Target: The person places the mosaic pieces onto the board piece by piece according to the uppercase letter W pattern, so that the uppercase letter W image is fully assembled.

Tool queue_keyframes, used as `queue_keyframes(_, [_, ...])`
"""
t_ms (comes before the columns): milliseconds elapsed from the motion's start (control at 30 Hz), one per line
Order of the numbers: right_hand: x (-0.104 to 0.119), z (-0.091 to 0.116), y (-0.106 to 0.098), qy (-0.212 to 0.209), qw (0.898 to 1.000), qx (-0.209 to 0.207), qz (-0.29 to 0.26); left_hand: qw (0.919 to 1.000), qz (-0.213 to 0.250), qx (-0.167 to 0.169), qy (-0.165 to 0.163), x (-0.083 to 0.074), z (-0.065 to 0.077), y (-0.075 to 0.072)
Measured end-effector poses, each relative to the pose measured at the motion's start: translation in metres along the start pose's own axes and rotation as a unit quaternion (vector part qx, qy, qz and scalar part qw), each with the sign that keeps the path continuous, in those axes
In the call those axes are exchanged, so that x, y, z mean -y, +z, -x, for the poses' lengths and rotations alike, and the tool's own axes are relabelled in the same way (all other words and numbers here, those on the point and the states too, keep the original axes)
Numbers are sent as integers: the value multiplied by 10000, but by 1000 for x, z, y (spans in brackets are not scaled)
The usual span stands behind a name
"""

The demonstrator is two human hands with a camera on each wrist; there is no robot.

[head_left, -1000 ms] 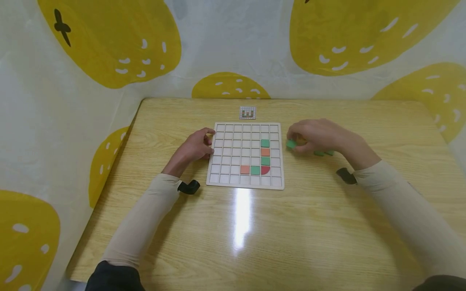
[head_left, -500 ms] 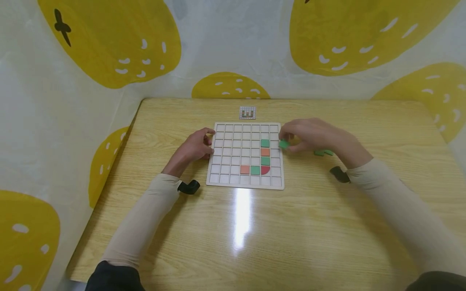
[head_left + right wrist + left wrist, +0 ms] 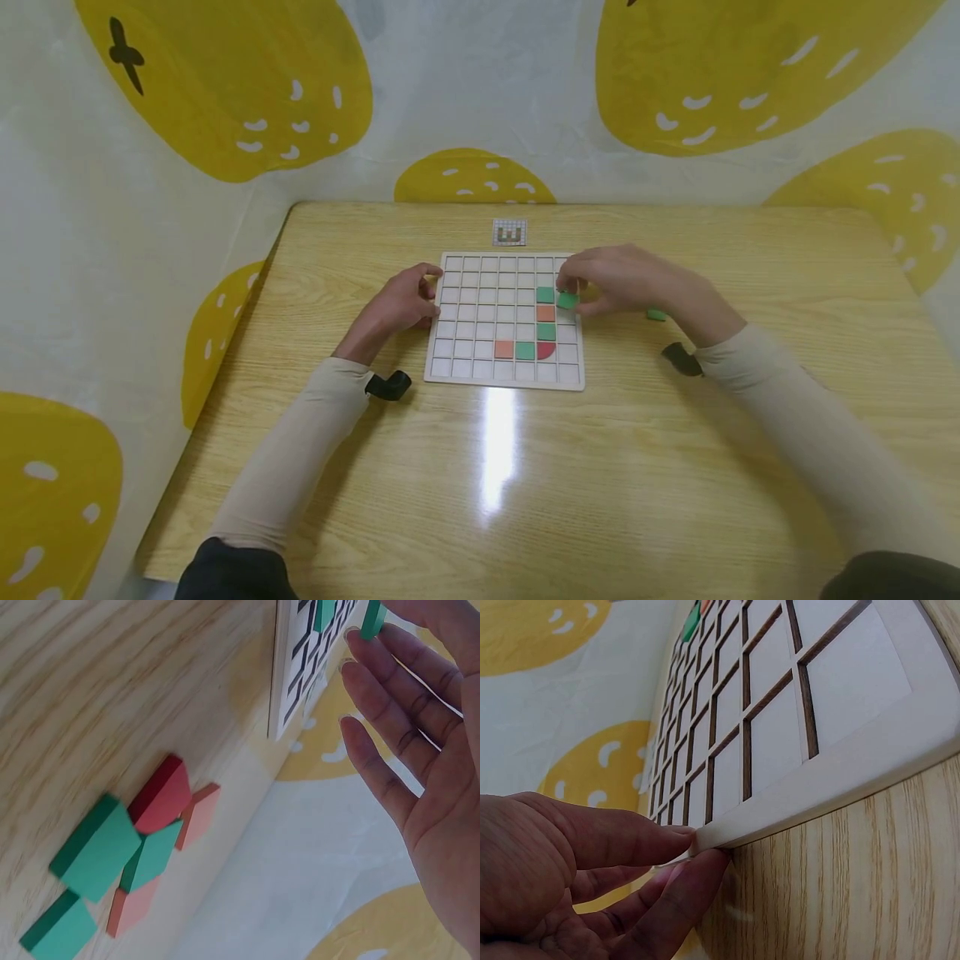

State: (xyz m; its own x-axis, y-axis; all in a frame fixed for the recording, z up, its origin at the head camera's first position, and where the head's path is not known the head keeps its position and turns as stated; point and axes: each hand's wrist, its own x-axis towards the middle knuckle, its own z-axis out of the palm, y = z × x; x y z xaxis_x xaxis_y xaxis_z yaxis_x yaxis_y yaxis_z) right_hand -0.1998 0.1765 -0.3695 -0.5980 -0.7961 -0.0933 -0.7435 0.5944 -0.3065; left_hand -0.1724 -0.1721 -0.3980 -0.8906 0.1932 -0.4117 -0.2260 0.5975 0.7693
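Observation:
A white grid board [image 3: 480, 385] lies on the table, with green, orange and red tiles in some squares. My left hand [image 3: 401, 300] holds its left edge; in the left wrist view the fingertips [image 3: 681, 831] touch the rim. Over the board's right columns, my right hand [image 3: 626, 279] pinches a green tile [image 3: 567, 300], tilted and just right of the topmost placed green tile [image 3: 545, 295]. Below that come an orange tile [image 3: 546, 313], another green one and a red rounded tile [image 3: 546, 351]. Left of the red one sit a green tile [image 3: 525, 351] and an orange tile [image 3: 504, 349].
Loose tiles lie right of the board: in the right wrist view, a red rounded tile [image 3: 161, 795], several green ones [image 3: 97, 847] and orange ones [image 3: 199, 816]. A small card [image 3: 510, 232] with a printed grid pattern lies behind the board. A patterned cloth hangs behind the table.
My right hand has moved left with the green tile, from beside the board to above its right columns. My left hand stays at the board's left edge.

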Motion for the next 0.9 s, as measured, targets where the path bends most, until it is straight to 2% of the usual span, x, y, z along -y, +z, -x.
queue_keyframes(900, [27, -36, 9, -645, 9976, 223, 59, 10000, -52, 61, -12, -1, -1, -2])
